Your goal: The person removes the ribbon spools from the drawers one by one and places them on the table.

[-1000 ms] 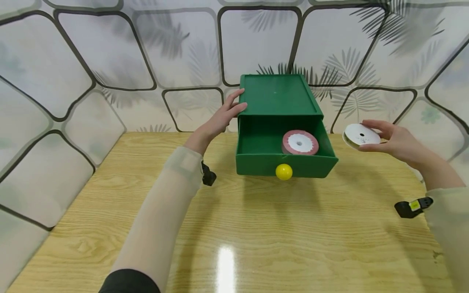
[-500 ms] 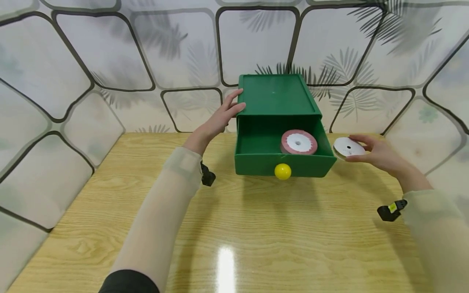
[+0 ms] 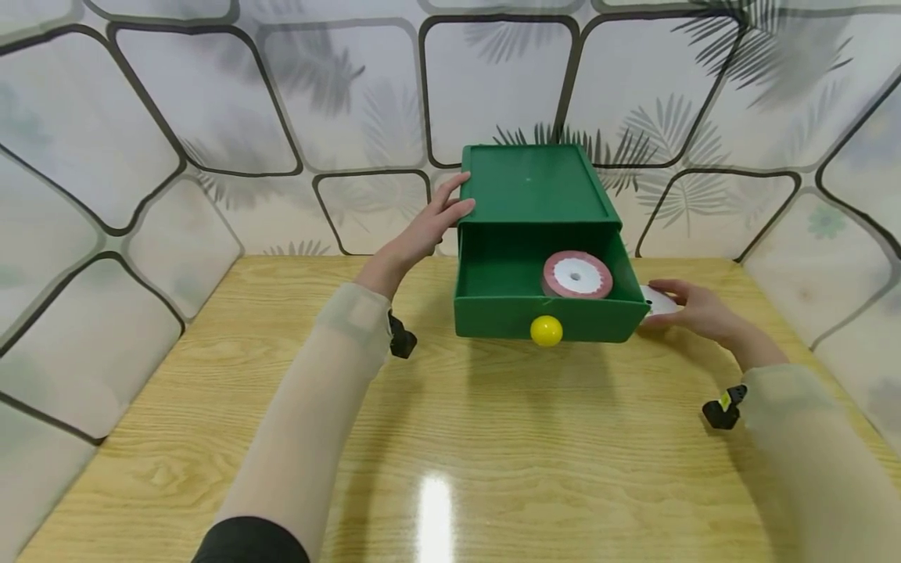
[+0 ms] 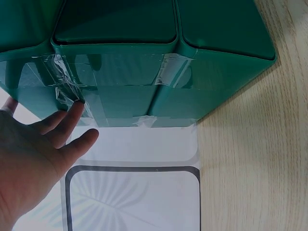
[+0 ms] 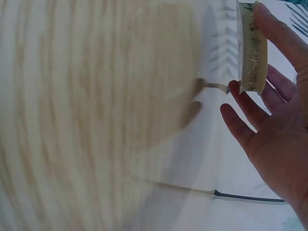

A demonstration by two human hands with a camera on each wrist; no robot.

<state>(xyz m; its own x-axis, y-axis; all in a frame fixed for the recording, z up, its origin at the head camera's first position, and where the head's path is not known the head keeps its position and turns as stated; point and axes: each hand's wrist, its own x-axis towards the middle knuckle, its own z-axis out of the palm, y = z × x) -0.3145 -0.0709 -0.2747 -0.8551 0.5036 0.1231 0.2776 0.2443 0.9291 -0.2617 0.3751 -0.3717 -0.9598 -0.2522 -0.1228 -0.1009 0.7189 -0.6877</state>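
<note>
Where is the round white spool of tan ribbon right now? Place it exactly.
In the head view, the round white spool is held in the right hand, just right of the open green drawer, which hides part of it.

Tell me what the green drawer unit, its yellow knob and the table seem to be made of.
Green drawer unit: probably moulded plastic, satin finish, judging by its even colour and smooth edges.
Yellow knob: smooth and glossy; plastic or painted wood, hard to tell.
Table: wood or printed laminate, given its grain; the bright reflection suggests a sealed surface.
</note>
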